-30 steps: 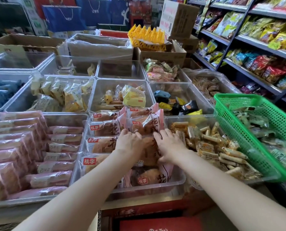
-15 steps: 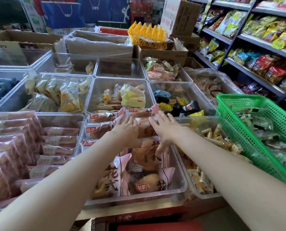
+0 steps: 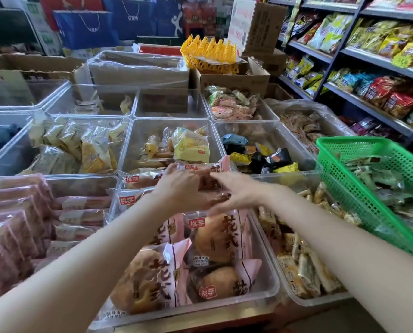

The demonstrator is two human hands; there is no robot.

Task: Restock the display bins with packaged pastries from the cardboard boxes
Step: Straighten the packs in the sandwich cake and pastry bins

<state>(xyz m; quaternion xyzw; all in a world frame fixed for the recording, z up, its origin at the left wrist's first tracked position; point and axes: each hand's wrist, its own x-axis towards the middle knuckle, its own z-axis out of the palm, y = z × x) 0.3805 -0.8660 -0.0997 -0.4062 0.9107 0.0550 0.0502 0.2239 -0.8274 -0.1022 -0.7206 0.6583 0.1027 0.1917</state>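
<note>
Here, at the centre of the frame, left hand [image 3: 180, 188] and right hand [image 3: 234, 192] side by side over the far end of a clear plastic bin [image 3: 260, 294], both laid on a pink-wrapped pastry pack [image 3: 206, 180] atop the rear row. Left fingers curved over the pack's upper edge, seemingly gripping it; right fingers stretched out fairly straight, thumb tucked below against the wrapper, more pressing than clenching. Nearer the bottom edge, in the same bin, more packaged pastries [image 3: 215, 239], round buns in pink wrappers with dark characters and red labels, some upright, some leaning. At left, another bin packed with rows of pink sandwich-type packs [image 3: 10, 227]. At right, a bin of small tan wrapped sticks [image 3: 304, 263], and over its far side a tilted green basket [image 3: 344, 179] holding pale green packets. Behind, in mid frame, bins of yellow-wrapped cakes [image 3: 191, 146] and dark and yellow sweets [image 3: 268, 157]. Along the top, cardboard boxes [image 3: 234, 79], one carrying a yellow plastic crate [image 3: 209, 52]. In the upper right, shelves [image 3: 378, 61] of snack bags.
</note>
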